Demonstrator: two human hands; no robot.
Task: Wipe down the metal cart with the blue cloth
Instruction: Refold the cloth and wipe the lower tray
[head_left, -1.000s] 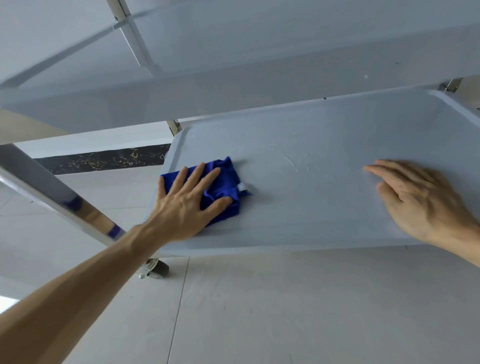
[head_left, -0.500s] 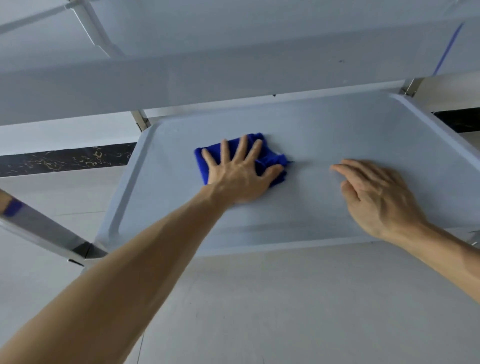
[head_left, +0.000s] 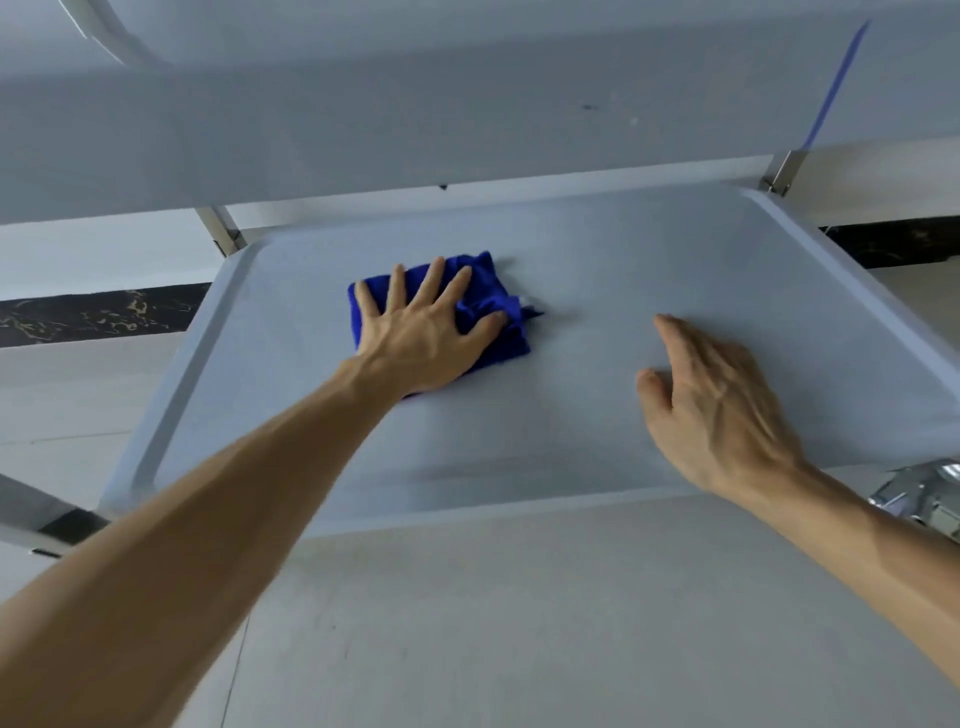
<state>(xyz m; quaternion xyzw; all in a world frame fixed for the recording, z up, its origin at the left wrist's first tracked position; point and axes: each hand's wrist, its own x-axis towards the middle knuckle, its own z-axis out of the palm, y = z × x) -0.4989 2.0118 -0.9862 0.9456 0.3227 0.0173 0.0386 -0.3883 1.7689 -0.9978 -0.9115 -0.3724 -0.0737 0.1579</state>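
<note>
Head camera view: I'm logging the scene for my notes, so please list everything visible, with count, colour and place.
Folded blue cloth: one, deep blue, on the lower shelf, left of centre, under the left hand.
Grey metal cart lower shelf: one, pale grey tray with a raised rim, middle of the view.
Upper metal cart shelf: one, pale grey, across the top, above the lower shelf.
Shiny metal cart posts: two visible at the far corners, silver.
Metal caster wheel: one, silver, at the right edge below the shelf.
Pale tiled floor: light grey, below the cart.
Dark marbled strip: black with gold veins, far left.
Left hand: fingers spread, pressing the cloth.
Right hand: flat on the shelf, right side.
</note>
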